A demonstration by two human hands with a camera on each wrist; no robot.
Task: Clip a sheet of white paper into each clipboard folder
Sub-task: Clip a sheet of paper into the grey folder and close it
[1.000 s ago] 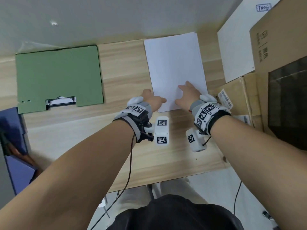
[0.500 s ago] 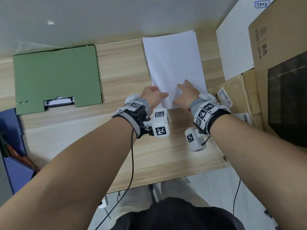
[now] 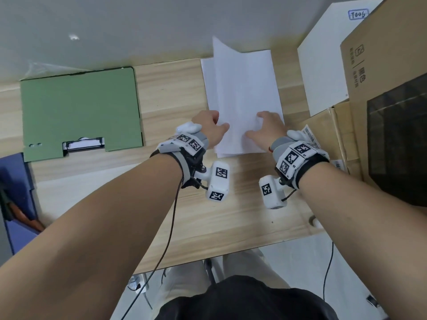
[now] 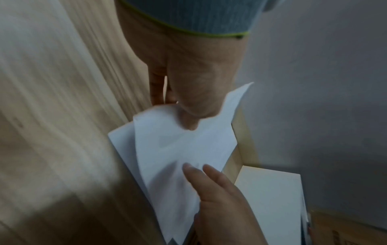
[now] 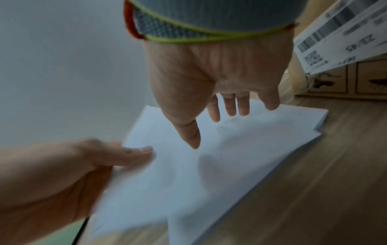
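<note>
White top sheet [image 3: 233, 93] pinched by left hand [image 3: 209, 129]; right hand [image 3: 265, 130] spread flat on paper stack [image 5: 272, 145].

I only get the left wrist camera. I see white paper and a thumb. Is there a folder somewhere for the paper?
Observer: Yes. In the head view a flat green clipboard folder lies on the wooden table, left of the white paper stack, not touching it.
Operator: Is it open?
Observer: No, closed; only its silver metal clip shows through a notch.
Operator: Any more folders?
Observer: Something dark blue lies at the table's left edge, cut off; I cannot tell.
</note>
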